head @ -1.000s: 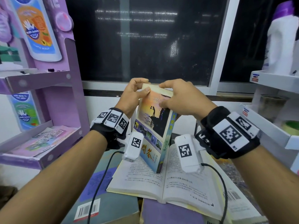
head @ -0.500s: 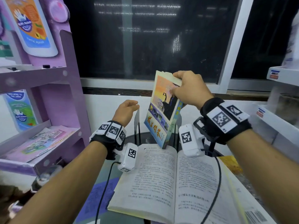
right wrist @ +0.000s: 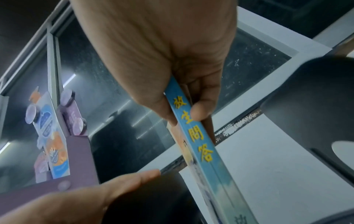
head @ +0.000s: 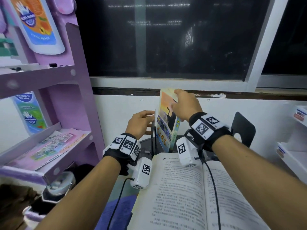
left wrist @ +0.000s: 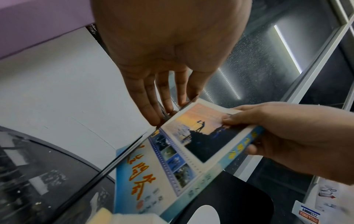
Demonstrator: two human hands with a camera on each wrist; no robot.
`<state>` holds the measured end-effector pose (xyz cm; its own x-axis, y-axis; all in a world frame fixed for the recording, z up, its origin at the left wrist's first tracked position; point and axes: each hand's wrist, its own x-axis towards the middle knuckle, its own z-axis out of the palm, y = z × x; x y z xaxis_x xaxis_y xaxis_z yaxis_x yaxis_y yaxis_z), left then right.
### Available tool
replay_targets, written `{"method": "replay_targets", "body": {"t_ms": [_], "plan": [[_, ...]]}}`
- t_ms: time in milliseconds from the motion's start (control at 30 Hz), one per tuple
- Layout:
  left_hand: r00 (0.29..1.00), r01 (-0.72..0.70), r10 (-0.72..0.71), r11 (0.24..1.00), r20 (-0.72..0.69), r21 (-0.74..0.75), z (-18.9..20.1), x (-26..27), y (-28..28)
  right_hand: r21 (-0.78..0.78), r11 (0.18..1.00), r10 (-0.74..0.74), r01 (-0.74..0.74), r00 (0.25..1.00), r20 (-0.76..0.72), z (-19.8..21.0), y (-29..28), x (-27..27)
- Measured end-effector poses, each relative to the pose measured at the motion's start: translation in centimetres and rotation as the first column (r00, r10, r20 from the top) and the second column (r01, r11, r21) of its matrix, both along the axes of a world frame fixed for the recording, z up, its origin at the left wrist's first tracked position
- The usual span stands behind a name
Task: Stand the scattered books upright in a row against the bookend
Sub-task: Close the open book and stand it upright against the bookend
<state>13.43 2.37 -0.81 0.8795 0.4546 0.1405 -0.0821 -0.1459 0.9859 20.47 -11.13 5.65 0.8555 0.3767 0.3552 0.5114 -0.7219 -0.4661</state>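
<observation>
Open book [head: 191,193]: nearest, lying flat on the bench with printed pages up, under both wrists.
Purple-blue book [head: 116,211]: flat on the bench at the left of the open book, partly covered by the left forearm.
Left hand [head: 141,123]: fingers [left wrist: 151,104] straight and close together, tips touching the top edge of the thin black bookend plate; holding nothing.
Left bookend [head: 154,130]: thin black plate, seen edge-on, upright, just left of the held book; in the left wrist view lying against the book's front cover.
Right hand [head: 184,105]: pinching the held book near its top at the spine side, thumb on the front cover, other fingers behind.
Held book [head: 166,120]: sunset picture and a silhouetted figure on the cover, blue spine with yellow characters [right wrist: 193,131]; almost upright, top leaning a little to the right, lower edge hidden behind the open book, so cannot tell if touching the bench.
Right bookend [head: 244,130]: black, rounded top, round hole, standing at the right, apart from the held book.
Purple shelf [head: 79,80]: at far left, leaflets on the lower level.
Window [head: 166,39]: dark glass, white frame, behind everything.
</observation>
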Motion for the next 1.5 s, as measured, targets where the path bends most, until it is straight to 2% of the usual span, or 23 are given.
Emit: {"method": "replay_targets", "body": {"t_ms": [300,467,600,833,1033,1233,1500], "plan": [[0.999,0.034,-0.033,0.999,0.009,-0.034,-0.3,-0.2,0.5,-0.074,0.990,0.109,-0.119,0.986,-0.124,-2.1,2.2,0.0],[0.999,0.051,-0.050,0.997,0.013,-0.053,-0.6,-0.3,0.7,-0.060,0.977,0.183,-0.205,0.947,-0.263,-2.5,2.8,-0.5],[0.995,0.097,-0.096,0.993,0.009,-0.068,-0.7,-0.6,0.8,-0.016,0.971,0.222,-0.239,0.923,-0.315,-2.4,2.8,-1.0],[0.995,0.097,-0.096,0.993,0.007,-0.072,-0.8,-0.9,0.9,0.024,0.966,0.246,-0.258,0.886,-0.393,-2.2,3.2,-2.1],[0.996,0.093,-0.093,0.992,-0.002,-0.090,-0.8,-1.1,1.0,0.090,0.970,0.240,-0.224,0.864,-0.442,-2.4,3.4,-2.7],[0.995,0.095,-0.097,0.991,-0.014,-0.089,-0.8,-1.0,1.1,0.292,0.938,0.323,-0.188,0.783,-0.532,-2.5,3.0,-3.1],[0.996,0.088,-0.090,0.992,-0.025,-0.092,-0.9,-1.3,1.1,0.356,0.910,0.391,-0.212,0.726,-0.566,-2.7,2.7,-3.2]]}}
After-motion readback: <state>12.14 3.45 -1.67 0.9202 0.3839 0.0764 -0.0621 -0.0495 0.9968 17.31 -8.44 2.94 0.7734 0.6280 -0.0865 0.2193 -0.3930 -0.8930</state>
